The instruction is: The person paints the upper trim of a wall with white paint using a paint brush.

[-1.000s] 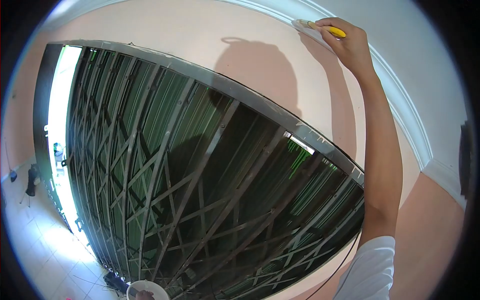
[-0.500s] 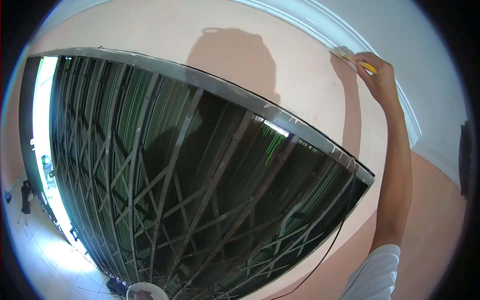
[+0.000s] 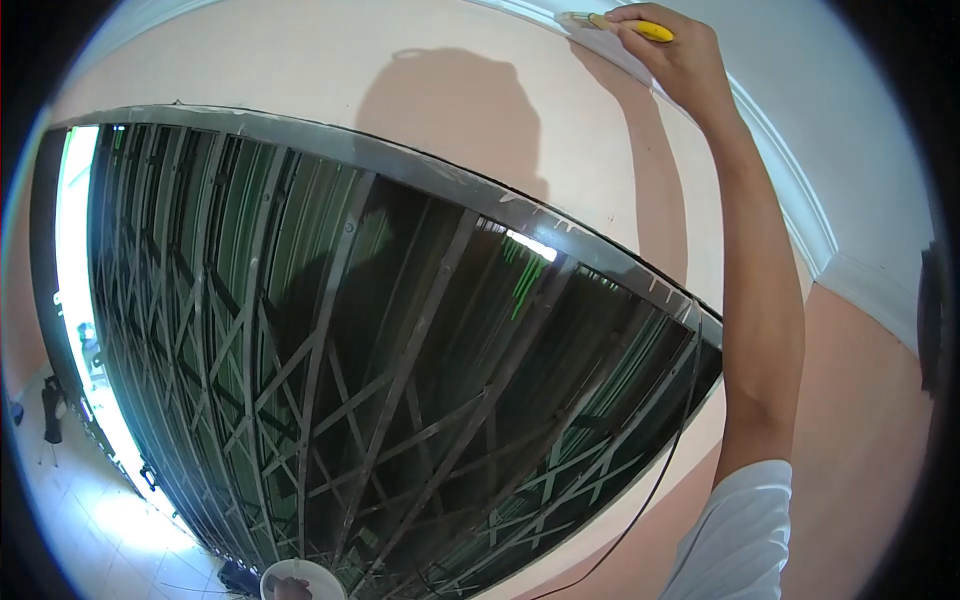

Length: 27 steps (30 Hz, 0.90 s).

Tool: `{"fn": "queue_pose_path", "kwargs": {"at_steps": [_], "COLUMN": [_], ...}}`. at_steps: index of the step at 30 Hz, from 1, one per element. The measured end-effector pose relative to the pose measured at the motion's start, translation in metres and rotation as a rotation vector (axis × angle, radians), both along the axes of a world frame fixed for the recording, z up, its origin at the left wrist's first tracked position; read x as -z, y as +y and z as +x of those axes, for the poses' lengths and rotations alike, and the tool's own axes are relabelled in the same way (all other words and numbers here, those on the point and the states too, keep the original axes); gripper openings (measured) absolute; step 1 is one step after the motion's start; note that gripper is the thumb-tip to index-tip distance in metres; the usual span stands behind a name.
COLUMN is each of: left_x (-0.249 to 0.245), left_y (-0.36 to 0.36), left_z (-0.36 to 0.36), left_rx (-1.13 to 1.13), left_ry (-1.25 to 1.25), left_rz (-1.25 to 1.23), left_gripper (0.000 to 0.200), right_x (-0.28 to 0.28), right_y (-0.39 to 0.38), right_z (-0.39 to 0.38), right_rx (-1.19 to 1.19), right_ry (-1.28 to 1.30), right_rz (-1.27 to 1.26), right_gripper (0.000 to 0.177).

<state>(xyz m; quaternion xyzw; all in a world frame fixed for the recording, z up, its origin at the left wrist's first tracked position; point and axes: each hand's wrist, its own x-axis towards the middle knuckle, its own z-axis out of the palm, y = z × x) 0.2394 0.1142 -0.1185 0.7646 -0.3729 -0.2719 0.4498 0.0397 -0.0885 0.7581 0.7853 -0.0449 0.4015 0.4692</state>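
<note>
My right hand (image 3: 668,52) is raised to the top of the wall, its fingers closed around the yellow handle of a paintbrush (image 3: 652,27). The brush's bristles touch the white cornice (image 3: 775,150) where it meets the pink wall (image 3: 270,60). At the bottom edge, a white bucket (image 3: 330,578) is partly cut off by the frame. A skin-coloured shape inside its rim looks like part of my left hand (image 3: 291,588) gripping the bucket; the rest is out of view.
Below the wall stands a dark folding metal gate (image 3: 400,400) under a grey lintel (image 3: 400,160) with drips. A black cable (image 3: 655,490) hangs at its right end. Bright light enters through a gap at the left, above a tiled floor (image 3: 130,530).
My right hand has moved the paintbrush left and up in view, along the cornice. The view has shifted slightly, and more of the bucket shows.
</note>
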Motion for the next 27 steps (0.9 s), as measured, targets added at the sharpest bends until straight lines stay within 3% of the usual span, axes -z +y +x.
{"fn": "queue_pose_path", "kwargs": {"at_steps": [2, 4, 5, 8, 10, 13, 14, 15, 16, 17, 20, 23, 26, 27], "left_x": [0.092, 0.135, 0.135, 0.109, 0.092, 0.172, 0.168, 0.165, 0.126, 0.032, 0.013, -0.007, 0.005, 0.019], "left_y": [0.0, -0.015, -0.018, -0.008, -0.005, -0.019, -0.028, -0.021, -0.012, -0.002, 0.005, -0.01, -0.012, -0.014], "left_z": [0.024, 0.029, 0.03, 0.026, 0.021, 0.032, 0.037, 0.031, 0.021, 0.003, 0.0, -0.017, -0.016, -0.013], "left_rx": [0.372, 0.435, 0.459, 0.543, 0.585, 0.486, 0.391, 0.481, 0.577, 0.677, 0.592, 0.146, 0.02, 0.106], "left_ry": [-1.187, -0.774, -0.565, -1.111, -1.156, -1.032, -1.052, -1.082, -1.109, -1.128, -1.142, 0.104, 0.355, 0.149], "left_rz": [-0.088, 0.155, 0.271, 0.176, 0.211, 0.14, 0.052, 0.161, 0.267, 0.365, 0.111, 0.079, -0.025, -0.109], "left_gripper": [0.016, 0.019, 0.021, 0.022, 0.023, 0.029, 0.031, 0.03, 0.029, 0.028, 0.019, 0.018, 0.018, 0.018], "right_x": [-0.002, -0.006, -0.007, -0.003, 0.007, 0.009, 0.013, 0.021, 0.025, 0.026, 0.027, 0.032, 0.036, 0.039], "right_y": [-0.004, -0.014, -0.018, -0.017, -0.007, -0.011, -0.007, -0.004, -0.003, -0.004, -0.015, -0.037, -0.054, -0.057], "right_z": [-0.01, -0.033, -0.048, -0.087, -0.1, -0.088, -0.076, -0.061, -0.048, -0.036, -0.021, -0.033, -0.074, -0.095], "right_rx": [0.047, 0.094, 0.137, 0.191, 0.125, 0.068, 0.06, -0.094, -0.133, -0.172, -0.187, -0.125, -0.15, -0.113], "right_ry": [0.025, 0.074, 0.043, -0.008, 0.011, -0.032, -0.039, -0.031, -0.088, -0.145, -0.249, -0.401, -0.489, -0.517], "right_rz": [-0.018, -0.055, -0.066, -0.122, -0.188, -0.182, -0.177, -0.033, 0.04, 0.113, 0.183, 0.156, 0.04, -0.029], "right_gripper": [0.016, 0.018, 0.017, 0.018, 0.019, 0.017, 0.017, 0.021, 0.019, 0.016, 0.014, 0.022, 0.027, 0.026]}}
